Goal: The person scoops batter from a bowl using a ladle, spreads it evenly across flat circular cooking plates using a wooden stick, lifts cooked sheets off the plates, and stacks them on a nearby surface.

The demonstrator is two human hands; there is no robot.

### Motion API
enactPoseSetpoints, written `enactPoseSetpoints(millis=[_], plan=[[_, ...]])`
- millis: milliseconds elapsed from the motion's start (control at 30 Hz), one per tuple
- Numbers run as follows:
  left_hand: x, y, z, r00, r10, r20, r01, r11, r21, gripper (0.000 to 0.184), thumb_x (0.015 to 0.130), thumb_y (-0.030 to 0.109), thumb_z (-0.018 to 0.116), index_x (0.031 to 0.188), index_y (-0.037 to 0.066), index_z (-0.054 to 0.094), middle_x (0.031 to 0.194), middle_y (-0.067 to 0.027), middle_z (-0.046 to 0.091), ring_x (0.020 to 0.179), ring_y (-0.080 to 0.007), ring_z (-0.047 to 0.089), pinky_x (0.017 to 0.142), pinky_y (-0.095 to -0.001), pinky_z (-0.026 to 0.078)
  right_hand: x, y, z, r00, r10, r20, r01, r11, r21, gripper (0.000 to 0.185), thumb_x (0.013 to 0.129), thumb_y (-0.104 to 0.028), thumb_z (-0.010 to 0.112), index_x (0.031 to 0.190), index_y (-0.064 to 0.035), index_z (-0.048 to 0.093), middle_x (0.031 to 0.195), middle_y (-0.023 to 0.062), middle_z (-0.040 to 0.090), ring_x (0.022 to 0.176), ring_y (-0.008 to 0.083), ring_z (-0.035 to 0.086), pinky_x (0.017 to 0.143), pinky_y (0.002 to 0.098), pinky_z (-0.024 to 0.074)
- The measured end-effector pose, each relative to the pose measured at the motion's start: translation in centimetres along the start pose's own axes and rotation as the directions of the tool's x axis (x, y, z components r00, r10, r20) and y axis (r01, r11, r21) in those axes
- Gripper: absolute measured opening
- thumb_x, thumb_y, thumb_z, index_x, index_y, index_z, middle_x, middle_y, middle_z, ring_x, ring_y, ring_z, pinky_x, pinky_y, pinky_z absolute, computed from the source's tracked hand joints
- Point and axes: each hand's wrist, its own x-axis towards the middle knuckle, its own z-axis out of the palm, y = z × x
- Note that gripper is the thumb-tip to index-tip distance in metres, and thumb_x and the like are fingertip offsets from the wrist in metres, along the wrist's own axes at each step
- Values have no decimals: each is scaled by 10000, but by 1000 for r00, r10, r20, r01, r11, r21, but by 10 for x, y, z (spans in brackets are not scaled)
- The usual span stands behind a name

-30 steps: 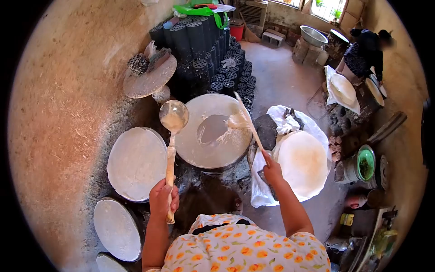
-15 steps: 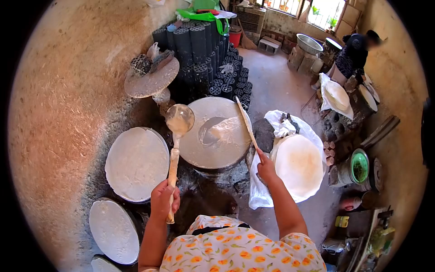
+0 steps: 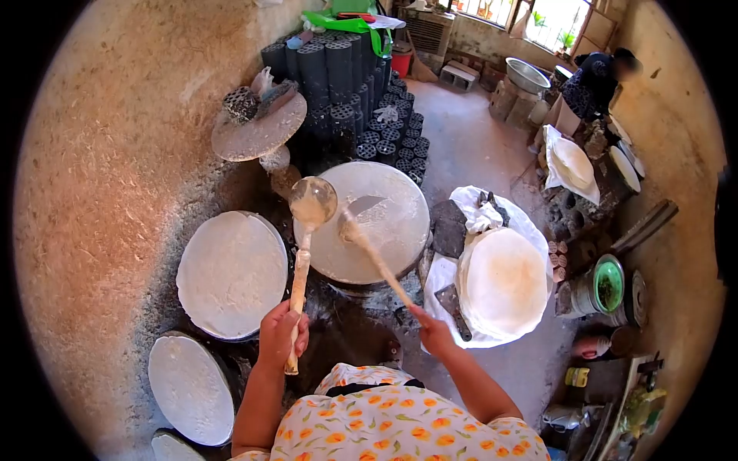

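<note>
A long-handled ladle [image 3: 298,296] is gripped upright in my left hand [image 3: 283,336], its round bowl over the left edge of the big round griddle [image 3: 400,238]. My right hand [image 3: 437,332] is closed on the end of a wooden stick [image 3: 382,265]; the stick's far tip touches the pale batter near the griddle's middle. To the right, a stack of round white sheets [image 3: 503,280] lies on white plastic [image 3: 482,336], with a dark flat tool [image 3: 452,306] beside it. Left of the griddle is a round pan with a pale sheet [image 3: 232,275].
More pale rounds [image 3: 191,388] stand at the lower left. Black perforated briquettes [image 3: 338,69] are stacked behind the griddle, near a round lid [image 3: 257,131]. A co-worker [image 3: 593,84] bends at the back right. A green basin [image 3: 608,283] stands at the right.
My right hand has moved left and down, swinging the stick's tip from the griddle's right side to its middle. The ladle has shifted slightly right. The co-worker has moved back a little.
</note>
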Motion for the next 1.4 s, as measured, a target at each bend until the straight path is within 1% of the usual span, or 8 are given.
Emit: enactPoseSetpoints(millis=[267,400,700,933,1033,1200,1333,1400], plan=[[-8,1,-4,999,-3,-48,2,1000,-9,300,907,168,469,1125,-35,498,656,-42,496,372,-83,410,322,-208,344,51,-28,3,992,-59,-111,46,992,-116,558,806,9,493,1269,-298,544,979,192,635,816,378,634,700,404,513],[-22,9,-9,997,14,-77,-14,1000,7,154,910,146,437,882,6,495,636,-34,491,380,-82,427,336,-214,359,23,-10,-26,995,-81,53,96,758,-645,610,827,-27,525,1324,-376,469,747,168,579,658,359,617,590,429,501],[-28,5,-14,996,7,-84,-9,1000,-27,137,903,125,428,874,9,495,637,-31,488,381,-85,426,340,-218,364,103,-12,-22,998,-2,-67,-50,651,-757,647,899,-69,456,1405,-439,293,806,186,580,721,331,642,616,446,511],[-35,11,-12,993,-35,-112,39,999,37,134,898,123,436,830,22,492,633,-26,483,393,-87,439,345,-221,367,109,-26,-38,956,228,-182,-282,885,-372,628,834,-17,447,1368,-346,414,1103,171,628,946,337,637,812,435,494],[-30,6,-13,993,-62,-103,66,997,40,135,898,126,439,816,31,490,628,-22,483,399,-86,445,350,-221,366,107,-26,0,991,-58,-122,45,993,-107,630,776,26,447,1323,-285,488,1144,182,611,1017,350,606,893,415,459],[-21,3,-12,993,-57,-103,67,993,101,145,886,139,458,798,29,496,573,-33,484,375,-93,435,332,-222,358,120,-46,-14,995,-93,35,99,962,-254,599,789,-11,471,1333,-262,463,991,230,627,869,435,602,765,488,490],[-12,2,-14,995,-42,-86,58,979,193,138,851,119,458,744,40,496,531,-32,473,390,-103,451,357,-241,377,150,-23,-18,946,-107,-307,90,994,-70,642,745,88,437,1304,-215,528,1067,244,631,971,319,640,826,380,483],[-2,3,-13,995,-46,-88,65,973,223,114,825,94,450,733,40,492,527,-38,473,392,-113,453,366,-252,386,144,-37,-17,993,113,-22,-112,993,25,649,745,92,445,1309,-219,527,1116,250,611,1030,308,621,858,350,469]])
